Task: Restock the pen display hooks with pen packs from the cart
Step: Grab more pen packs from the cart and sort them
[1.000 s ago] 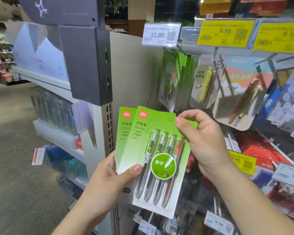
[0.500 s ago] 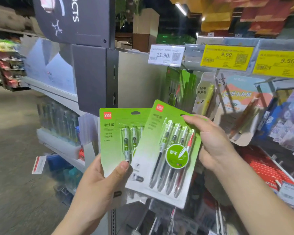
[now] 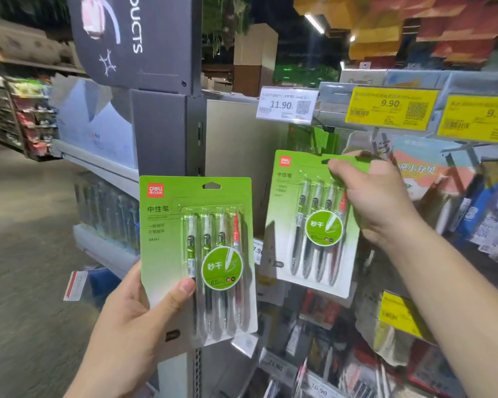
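While two matching green pen packs are held up in front of the display, each is gripped by one hand. The right pen pack [image 3: 308,225] is pinched at its top edge, by the hang hole, in the right hand [image 3: 377,202], fingers curled over the card; it is tilted slightly and raised toward the hanging green packs [image 3: 325,140] under the white price tag [image 3: 286,106] marked 11.90. The left pen pack [image 3: 197,254] is held upright and lower, gripped at its lower left corner by the left hand [image 3: 135,320], thumb pressed on the front beside the pens. The two packs are apart, not touching. Four pens are seen in each blister, one with a red top, and a round green sticker is over them. Yellow price tags [image 3: 390,110] marked 9.90 and 9.50 are fixed along the rail to the right, with other hanging stationery [image 3: 431,179] below them. A grey upright post [image 3: 161,133] with a dark sign [image 3: 135,38] stands behind the left pack. An aisle floor [image 3: 26,254] and blurred shelves [image 3: 15,116] are seen at left.
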### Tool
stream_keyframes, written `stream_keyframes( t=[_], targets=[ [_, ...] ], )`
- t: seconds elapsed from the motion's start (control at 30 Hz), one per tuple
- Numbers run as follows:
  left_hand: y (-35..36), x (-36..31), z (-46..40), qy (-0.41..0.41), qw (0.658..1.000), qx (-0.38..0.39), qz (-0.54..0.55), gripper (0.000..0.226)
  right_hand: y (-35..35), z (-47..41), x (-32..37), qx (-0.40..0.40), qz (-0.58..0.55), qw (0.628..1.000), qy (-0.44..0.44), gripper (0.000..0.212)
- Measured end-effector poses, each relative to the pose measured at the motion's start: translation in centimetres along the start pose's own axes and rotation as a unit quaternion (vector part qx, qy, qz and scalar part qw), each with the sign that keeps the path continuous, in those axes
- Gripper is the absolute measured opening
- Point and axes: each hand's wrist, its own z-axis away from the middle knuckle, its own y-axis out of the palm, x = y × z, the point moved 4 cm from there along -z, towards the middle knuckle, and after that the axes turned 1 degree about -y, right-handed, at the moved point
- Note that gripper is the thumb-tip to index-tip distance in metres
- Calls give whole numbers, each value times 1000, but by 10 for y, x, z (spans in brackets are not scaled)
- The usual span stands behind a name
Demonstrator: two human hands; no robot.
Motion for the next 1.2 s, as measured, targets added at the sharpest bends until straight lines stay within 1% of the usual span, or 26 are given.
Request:
stream_keyframes(
  t=[0.07,0.1,0.13,0.2,0.27,0.3,0.33,0.37,0.4,0.43,0.47,0.5,0.57,0.63,0.77,0.87,0.9,0.93,0.97,1.0,1.07,1.13,1.2],
  targets=[
    [-1,-1,1,4,1000,2,-7,42,12,-3,7,21,9,999,-24,28],
    [0,-2,1,1,1000,-2,-6,31,17,-4,11,22,18,999,-37,22],
    [0,-4,1,0,1000,-7,-6,30,22,-5,14,24,26,998,-53,16],
    [2,-8,3,4,1000,-7,-12,37,30,-8,18,25,38,996,-76,17],
    [4,-11,5,10,1000,-5,-18,39,39,-11,20,28,26,996,-79,18],
    [4,-12,5,12,1000,-5,-14,40,43,-12,21,31,23,997,-73,32],
    [4,-12,5,15,1000,-6,-11,41,46,-13,21,33,24,997,-71,53],
    [3,-11,5,19,1000,-7,-8,41,48,-14,23,32,18,997,-70,68],
    [3,-11,5,20,1000,-9,-5,40,49,-18,22,33,11,997,-73,66],
    [3,-12,5,21,1000,-10,-3,40,51,-19,24,40,10,996,-80,50],
    [4,-13,5,23,1000,-10,-4,40,53,-21,24,43,16,995,-89,30],
    [3,-12,4,27,1000,-10,-6,41,55,-23,26,37,29,994,-97,16],
    [4,-11,4,26,1000,-14,-3,42,58,-25,28,19,39,993,-107,9],
    [3,-10,4,21,1000,-22,-4,43,60,-29,29,8,37,994,-103,8],
    [4,-5,4,7,1000,-31,-2,42,63,-30,32,1,44,993,-112,17],
    [1,1,2,-1,999,-35,1,39,66,-32,33,-1,49,994,-102,14],
    [1,1,2,-4,999,-34,8,37,67,-33,34,1,49,994,-97,17],
    [1,1,2,-4,999,-31,9,43,68,-34,34,3,47,995,-89,24],
    [2,1,2,-6,999,-31,7,53,69,-35,33,6,42,996,-80,30],
    [2,2,1,-6,999,-37,8,55,69,-38,32,10,38,997,-70,36],
    [4,2,-1,-9,999,-36,16,42,70,-43,29,11,22,999,-41,45],
    [10,1,-1,-12,999,-27,16,45,70,-45,28,9,10,1000,-20,50],
    [11,4,0,-21,999,-31,14,41,71,-47,28,15,-6,1000,-8,48]
  ],
)
